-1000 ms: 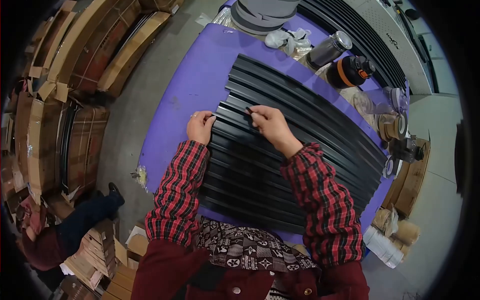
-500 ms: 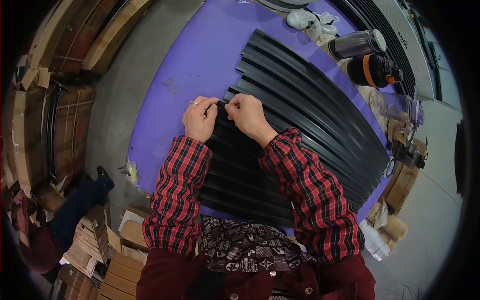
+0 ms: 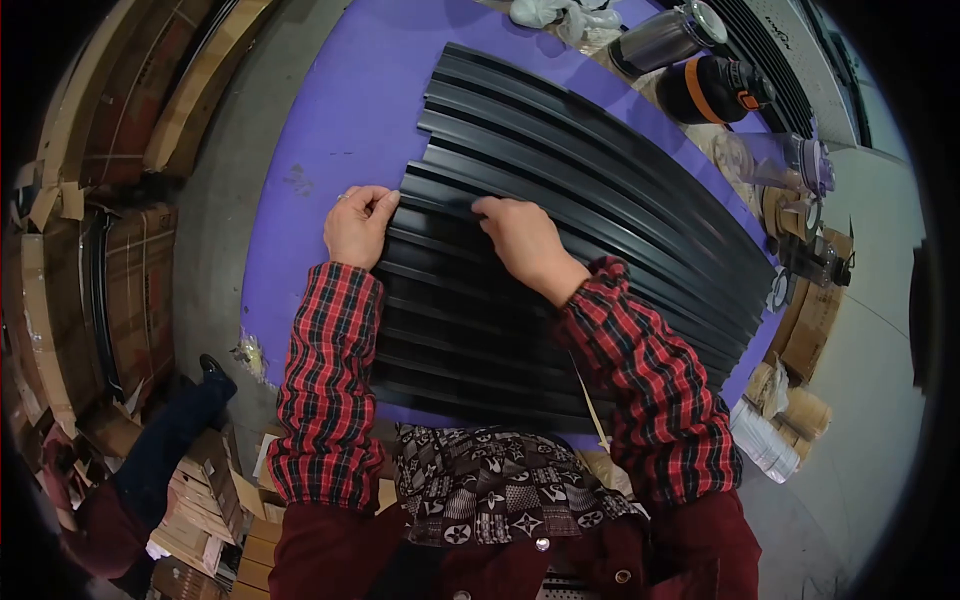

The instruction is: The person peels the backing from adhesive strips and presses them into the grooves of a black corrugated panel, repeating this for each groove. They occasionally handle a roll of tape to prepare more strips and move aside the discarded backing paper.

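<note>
A broad surface with a smooth purple covering (image 3: 320, 130) fills the middle of the room, its left edge curved by the wide lens. Beyond that edge runs a bare, dull grey floor (image 3: 215, 200), and along the far left stand large brown cardboard cartons (image 3: 140, 300), some open-ended. To the right, the floor looks paler, crossed by a thin dark seam, with a long brown cardboard box (image 3: 815, 330) lying on it. A white panel with dark lettering (image 3: 785, 20) borders the upper right. The light is brighter right than left.

The right hand (image 3: 528, 240) has drawn away from the left hand (image 3: 356, 228)
</note>
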A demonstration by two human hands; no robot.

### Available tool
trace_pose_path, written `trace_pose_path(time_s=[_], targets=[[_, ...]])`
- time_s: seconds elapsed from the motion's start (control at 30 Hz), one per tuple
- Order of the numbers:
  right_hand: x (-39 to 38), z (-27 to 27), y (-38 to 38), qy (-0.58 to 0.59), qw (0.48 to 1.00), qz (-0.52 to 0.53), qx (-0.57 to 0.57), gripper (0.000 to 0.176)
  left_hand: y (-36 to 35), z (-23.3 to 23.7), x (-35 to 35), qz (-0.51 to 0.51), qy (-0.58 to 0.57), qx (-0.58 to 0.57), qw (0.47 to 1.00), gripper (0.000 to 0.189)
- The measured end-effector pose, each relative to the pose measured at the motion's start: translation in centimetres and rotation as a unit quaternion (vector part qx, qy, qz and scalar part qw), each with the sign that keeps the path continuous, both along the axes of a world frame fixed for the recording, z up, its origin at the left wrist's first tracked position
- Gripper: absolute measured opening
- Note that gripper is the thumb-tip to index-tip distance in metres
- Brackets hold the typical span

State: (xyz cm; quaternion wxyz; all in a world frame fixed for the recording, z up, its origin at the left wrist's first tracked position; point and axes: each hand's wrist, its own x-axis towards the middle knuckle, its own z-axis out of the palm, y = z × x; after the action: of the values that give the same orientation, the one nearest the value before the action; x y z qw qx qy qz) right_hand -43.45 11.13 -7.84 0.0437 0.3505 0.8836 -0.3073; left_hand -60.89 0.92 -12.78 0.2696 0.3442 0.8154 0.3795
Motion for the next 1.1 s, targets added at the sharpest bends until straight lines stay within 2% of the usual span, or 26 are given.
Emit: trace_pose_path(time_s=[0.07,0.17,0.23,0.27,0.37,0.43,0.47,0.5,0.57,0.6,0.63,0.77,0.83,0.97,1.03,1.07,1.1], targets=[[4.4,0.6,-0.1,0.013,1.000,0.005,0.017,0.026,0.1,0.1,-0.1,-0.004,-0.003,-0.014,1.000,0.018],[10.4,1.3,-0.2,-0.053,0.997,-0.009,0.063,0.029,-0.2,-1.5,-0.8,-0.013,-0.029,0.017,0.999,0.019],[14.2,1.5,-0.2,0.007,0.992,-0.032,0.125,0.030,-0.4,-2.3,-1.4,-0.017,-0.073,0.028,0.997,0.019],[15.8,1.7,-0.3,-0.003,0.990,-0.046,0.130,0.030,-0.5,-3.1,-1.8,-0.016,-0.110,0.037,0.993,0.018],[19.8,2.3,-0.8,-0.016,0.982,-0.108,0.152,0.027,-0.6,-2.8,-2.3,-0.034,-0.124,0.018,0.992,0.016],[21.6,2.2,-1.0,0.120,0.979,-0.162,0.017,0.022,-0.5,-2.9,-2.6,-0.040,-0.140,0.021,0.989,0.015],[21.4,3.3,-1.1,0.125,0.945,-0.256,-0.161,0.019,-0.6,-2.8,-2.6,-0.038,-0.149,0.022,0.988,0.015],[21.6,3.2,-1.4,0.127,0.942,-0.265,-0.160,0.019,-0.6,-2.9,-2.6,-0.029,-0.163,0.021,0.986,0.014],[21.5,2.9,-1.5,0.206,0.868,-0.329,-0.311,0.019,-0.6,-2.9,-2.8,-0.041,-0.152,0.014,0.987,0.014],[21.2,4.0,-1.1,0.205,0.831,-0.364,-0.367,0.019,-0.6,-2.8,-3.0,-0.042,-0.144,0.010,0.989,0.014],[21.4,3.6,-1.0,0.210,0.828,-0.366,-0.369,0.019,-0.6,-2.8,-3.0,-0.046,-0.140,0.008,0.989,0.014],[22.6,2.4,-0.6,0.204,0.848,-0.353,-0.338,0.014,-0.6,-2.7,-3.1,-0.043,-0.144,0.005,0.989,0.015],[23.1,2.9,-0.2,0.120,0.867,-0.337,-0.346,0.011,-0.7,-3.1,-3.1,-0.043,-0.147,0.009,0.988,0.015],[23.3,4.2,-0.3,0.109,0.852,-0.351,-0.371,0.008,-0.7,-3.5,-3.3,-0.038,-0.124,0.014,0.991,0.016],[23.0,4.9,-0.4,0.104,0.891,-0.335,-0.286,0.008,-0.6,-3.6,-3.2,-0.041,-0.109,0.019,0.993,0.016],[23.1,4.9,-0.6,0.109,0.892,-0.334,-0.283,0.008,-0.6,-3.7,-3.4,-0.042,-0.104,0.016,0.994,0.017],[23.2,4.7,-0.7,0.108,0.915,-0.321,-0.217,0.008,-0.6,-3.9,-3.5,-0.044,-0.099,0.013,0.994,0.017]])
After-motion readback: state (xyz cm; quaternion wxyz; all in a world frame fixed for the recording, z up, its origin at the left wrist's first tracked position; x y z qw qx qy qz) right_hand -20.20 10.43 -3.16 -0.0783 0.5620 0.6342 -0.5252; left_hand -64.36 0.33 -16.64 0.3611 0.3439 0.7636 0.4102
